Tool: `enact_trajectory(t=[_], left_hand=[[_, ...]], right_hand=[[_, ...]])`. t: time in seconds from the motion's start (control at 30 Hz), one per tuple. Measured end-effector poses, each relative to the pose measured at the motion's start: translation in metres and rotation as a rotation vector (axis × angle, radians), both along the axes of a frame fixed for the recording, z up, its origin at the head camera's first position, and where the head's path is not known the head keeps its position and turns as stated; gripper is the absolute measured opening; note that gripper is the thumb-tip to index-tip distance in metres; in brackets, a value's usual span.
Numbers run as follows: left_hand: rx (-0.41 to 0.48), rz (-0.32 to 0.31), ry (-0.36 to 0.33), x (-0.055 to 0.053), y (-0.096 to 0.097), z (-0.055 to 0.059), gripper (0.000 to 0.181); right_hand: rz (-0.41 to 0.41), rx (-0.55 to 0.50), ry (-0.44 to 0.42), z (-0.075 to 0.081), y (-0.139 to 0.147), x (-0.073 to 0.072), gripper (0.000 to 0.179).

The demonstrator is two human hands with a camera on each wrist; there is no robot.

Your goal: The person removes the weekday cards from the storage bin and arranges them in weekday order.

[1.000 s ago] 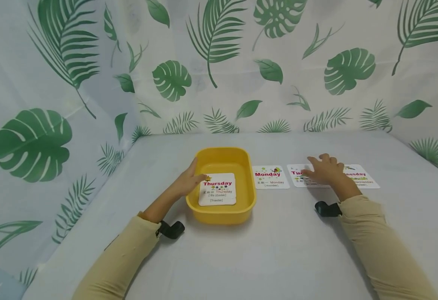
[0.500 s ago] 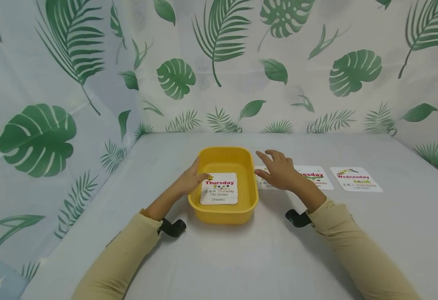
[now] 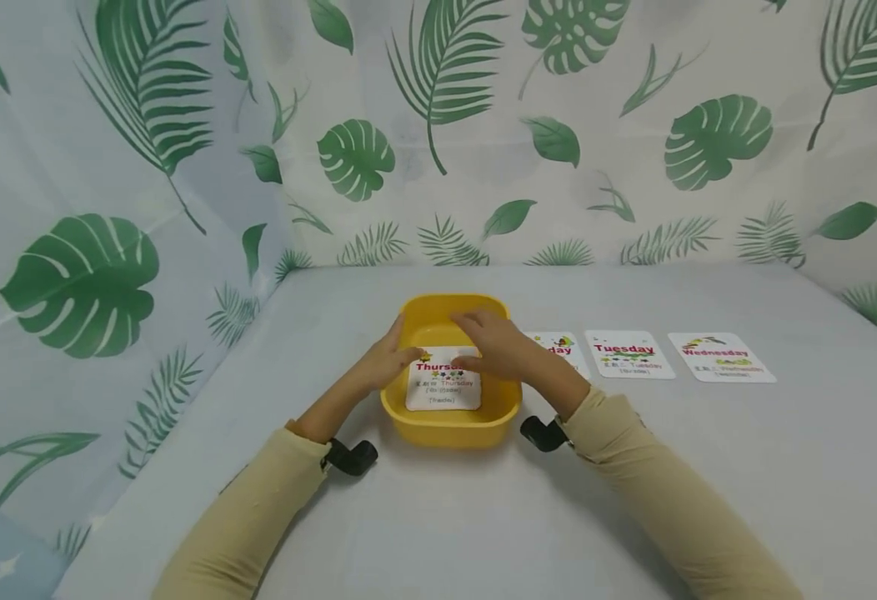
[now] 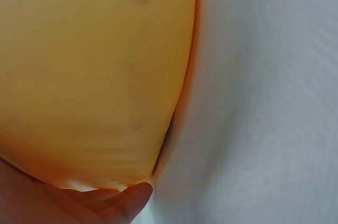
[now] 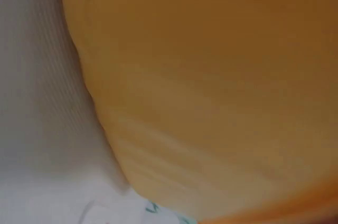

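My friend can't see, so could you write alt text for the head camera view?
A person's left hand holds a yellow tub with a Thursday card inside; the right hand hovers over it. To the right, a partly hidden card, a Tuesday card and a Wednesday card lie on a pale table.

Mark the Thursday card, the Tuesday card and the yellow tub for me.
Thursday card (image 3: 442, 382), head view: middle of its printed face.
Tuesday card (image 3: 630, 357), head view: middle of its printed face.
Yellow tub (image 3: 451, 436), head view: outside of its near wall.
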State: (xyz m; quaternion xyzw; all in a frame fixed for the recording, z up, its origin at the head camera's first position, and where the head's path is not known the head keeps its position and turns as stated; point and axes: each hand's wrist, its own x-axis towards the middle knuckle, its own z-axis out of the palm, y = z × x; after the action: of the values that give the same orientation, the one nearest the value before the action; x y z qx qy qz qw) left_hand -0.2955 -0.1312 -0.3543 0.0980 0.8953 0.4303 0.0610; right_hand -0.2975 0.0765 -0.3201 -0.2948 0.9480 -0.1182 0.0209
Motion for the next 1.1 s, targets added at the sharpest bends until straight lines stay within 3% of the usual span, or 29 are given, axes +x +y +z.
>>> enact_trajectory(t=[0.23, 0.37, 0.57, 0.8, 1.1], left_hand=[[-0.029, 0.001, 0.013, -0.001, 0.000, 0.004, 0.077], [-0.034, -0.001, 0.014, -0.001, 0.000, 0.007, 0.077], [-0.028, 0.002, -0.014, 0.000, -0.001, 0.003, 0.078], [-0.028, 0.011, -0.015, -0.001, -0.001, 0.003, 0.076], [-0.009, -0.012, -0.003, -0.001, -0.002, 0.002, 0.077]], right_hand=[[-0.106, 0.303, -0.099, -0.011, -0.019, -0.013, 0.086], [-0.122, 0.326, -0.124, -0.008, -0.020, -0.013, 0.085], [-0.120, 0.364, -0.167, -0.011, -0.021, -0.012, 0.086], [-0.098, 0.341, -0.088, -0.009, -0.021, -0.010, 0.087], [-0.125, 0.094, -0.093, -0.010, -0.015, -0.006, 0.096]])
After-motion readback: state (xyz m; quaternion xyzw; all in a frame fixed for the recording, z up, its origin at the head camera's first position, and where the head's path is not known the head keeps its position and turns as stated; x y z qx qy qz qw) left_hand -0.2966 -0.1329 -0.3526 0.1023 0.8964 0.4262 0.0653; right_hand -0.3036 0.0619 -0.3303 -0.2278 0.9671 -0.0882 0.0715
